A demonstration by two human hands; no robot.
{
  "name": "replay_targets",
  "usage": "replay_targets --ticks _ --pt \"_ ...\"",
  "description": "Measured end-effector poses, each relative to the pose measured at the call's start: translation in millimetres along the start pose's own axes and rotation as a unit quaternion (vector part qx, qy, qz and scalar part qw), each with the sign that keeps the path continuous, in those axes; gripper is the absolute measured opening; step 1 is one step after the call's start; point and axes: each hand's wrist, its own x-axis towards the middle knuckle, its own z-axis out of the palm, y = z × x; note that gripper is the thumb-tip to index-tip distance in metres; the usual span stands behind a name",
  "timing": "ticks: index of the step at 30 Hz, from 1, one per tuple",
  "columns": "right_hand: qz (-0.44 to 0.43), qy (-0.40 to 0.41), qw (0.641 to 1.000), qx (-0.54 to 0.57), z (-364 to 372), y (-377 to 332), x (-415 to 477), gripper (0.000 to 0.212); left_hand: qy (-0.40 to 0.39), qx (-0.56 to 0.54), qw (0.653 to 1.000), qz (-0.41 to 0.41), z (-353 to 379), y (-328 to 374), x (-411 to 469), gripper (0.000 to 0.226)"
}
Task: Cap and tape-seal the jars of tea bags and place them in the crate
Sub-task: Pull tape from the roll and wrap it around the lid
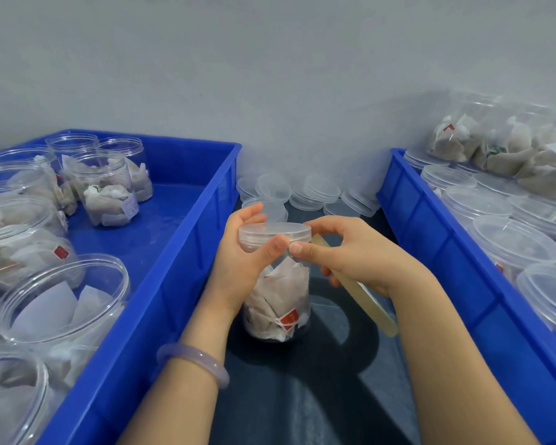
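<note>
Jar (280, 303): clear, full of tea bags, upright between two blue crates, on or just above the dark table; which, cannot tell. Lid (275, 231) is on.

Left hand (238, 261): wrapped round the jar's neck, thumb at the lid's lower edge.

Right hand (350, 252): thumb pressed at the same edge, fingers curled round a yellowish tape (363, 297) strip that trails down to the right.

Left crate (187, 252): uncapped jars. Right crate (430, 239): capped jars, probably the destination. Spare lids (321, 187): heaped behind.

Risks, as judged:
- Tape laid off the seam if the start is crooked, so the lid stays unsealed.
- Wrinkles or gaps if the jar turns unevenly under a slack strip.
- Loose tail catching the table or forearm.
- Lid not fully seated; tape would hide it.
- Smooth plastic slipping in the one-handed hold.
</note>
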Motion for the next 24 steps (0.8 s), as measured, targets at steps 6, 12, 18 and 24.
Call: replay_targets --ticks 6,12,18,24 --pt "-0.007 -0.053 0.998 -0.037 -14 3 -7 0.037 0.015 0.017 1.000 0.013 3 4 0 0.061" --pt "-0.032 -0.045 0.996 -0.065 -26 3 -12 0.022 0.002 -0.016 1.000 0.011 2 0 0 0.055" --pt "-0.013 0.014 0.998 -0.059 -8 5 -2 0.031 0.006 -0.028 0.999 -0.016 -6 -3 1 0.043" --pt "-0.018 0.020 0.992 -0.121 -11 -1 -4 0.029 0.004 0.108 0.993 -0.040 2 16 1 0.082"
